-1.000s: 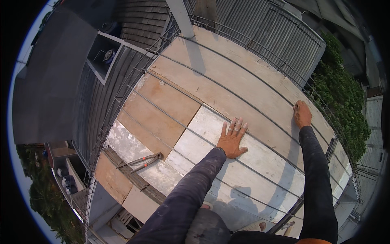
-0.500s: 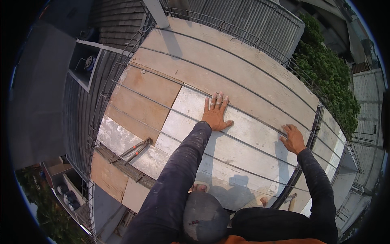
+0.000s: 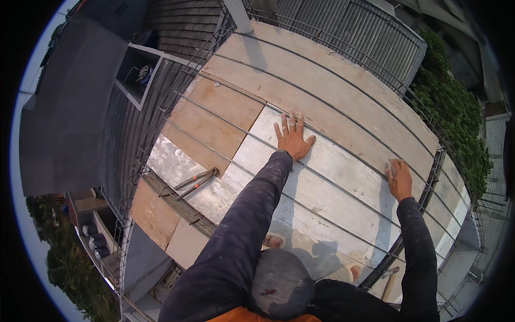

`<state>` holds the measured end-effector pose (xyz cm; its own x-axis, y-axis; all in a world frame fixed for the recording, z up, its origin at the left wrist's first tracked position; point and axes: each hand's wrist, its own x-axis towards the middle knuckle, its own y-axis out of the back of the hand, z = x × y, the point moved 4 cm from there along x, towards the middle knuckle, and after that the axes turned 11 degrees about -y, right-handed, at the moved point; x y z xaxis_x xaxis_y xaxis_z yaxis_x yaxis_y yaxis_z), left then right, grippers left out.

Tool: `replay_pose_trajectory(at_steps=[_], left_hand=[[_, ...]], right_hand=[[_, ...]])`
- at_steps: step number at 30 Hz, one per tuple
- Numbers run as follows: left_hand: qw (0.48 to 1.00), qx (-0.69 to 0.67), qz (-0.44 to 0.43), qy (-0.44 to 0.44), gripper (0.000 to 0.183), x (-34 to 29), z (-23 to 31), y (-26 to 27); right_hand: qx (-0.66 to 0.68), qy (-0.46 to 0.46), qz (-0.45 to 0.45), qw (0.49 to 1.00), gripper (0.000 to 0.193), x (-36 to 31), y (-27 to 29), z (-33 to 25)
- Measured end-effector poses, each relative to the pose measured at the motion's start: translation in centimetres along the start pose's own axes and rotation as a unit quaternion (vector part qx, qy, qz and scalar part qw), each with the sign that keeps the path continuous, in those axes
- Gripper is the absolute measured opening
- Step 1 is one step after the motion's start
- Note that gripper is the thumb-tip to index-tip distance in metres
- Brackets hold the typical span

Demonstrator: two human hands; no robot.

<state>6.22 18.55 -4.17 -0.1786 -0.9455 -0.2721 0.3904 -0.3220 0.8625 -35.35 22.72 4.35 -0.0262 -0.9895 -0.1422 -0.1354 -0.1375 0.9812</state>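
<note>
My left hand (image 3: pixel 294 140) lies flat on a pale, whitish panel (image 3: pixel 327 177), its fingers spread at a thin steel rod (image 3: pixel 343 147). Further right, my right hand (image 3: pixel 398 180) is over the same rod's line with its fingers loosely bent and somewhat apart. Nothing shows in either hand, and whether the right fingertips touch the rod is hard to see. Several parallel rods run across the panels. Left of my left arm, a pair of nippers (image 3: pixel 199 181) with orange marks on the handles rests on the panels. My knee hides part of the near panels.
A tied rebar cage (image 3: pixel 177 201) runs along the near left edge, another dark one (image 3: pixel 424 198) on the right. Beside that lies a hammer (image 3: pixel 390 273). A concrete post (image 3: pixel 239 16) rises at the far edge. Corrugated roofs (image 3: pixel 351 40) and trees (image 3: pixel 453 107) lie beyond.
The view has shifted, so the panels appear further right. My right hand has turned more upright with its fingers bent over the rod's line. My left hand stays flat with spread fingers.
</note>
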Motion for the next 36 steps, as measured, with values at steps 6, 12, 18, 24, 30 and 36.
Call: replay_pose_trajectory(at_steps=[6,12,18,24,30,36], left_hand=[[0.999,-0.008,-0.044,0.008,0.104,0.3,-0.1,0.3],[0.998,-0.016,-0.052,0.010,0.104,0.3,-0.2,0.3],[0.999,-0.023,-0.049,0.004,0.104,0.3,-0.2,0.2],[0.999,-0.019,-0.041,0.003,0.104,0.2,-0.2,0.2],[0.999,-0.024,-0.035,0.003,0.105,0.2,-0.2,-0.1],[1.000,-0.017,-0.008,-0.012,0.109,0.2,-0.3,-0.2]], right_hand=[[0.017,-0.073,0.042,0.996,0.027,7.9,-2.8,-3.5],[0.027,-0.023,0.097,0.995,0.008,9.0,-2.7,-2.7],[0.011,-0.022,0.133,0.991,0.007,9.0,-3.4,-2.6],[0.023,-0.006,0.151,0.988,0.010,9.1,-3.2,-2.8],[0.041,0.006,0.168,0.985,0.020,8.1,-1.6,-4.8],[0.072,0.112,-0.012,0.991,0.024,1.7,-3.9,-9.2]])
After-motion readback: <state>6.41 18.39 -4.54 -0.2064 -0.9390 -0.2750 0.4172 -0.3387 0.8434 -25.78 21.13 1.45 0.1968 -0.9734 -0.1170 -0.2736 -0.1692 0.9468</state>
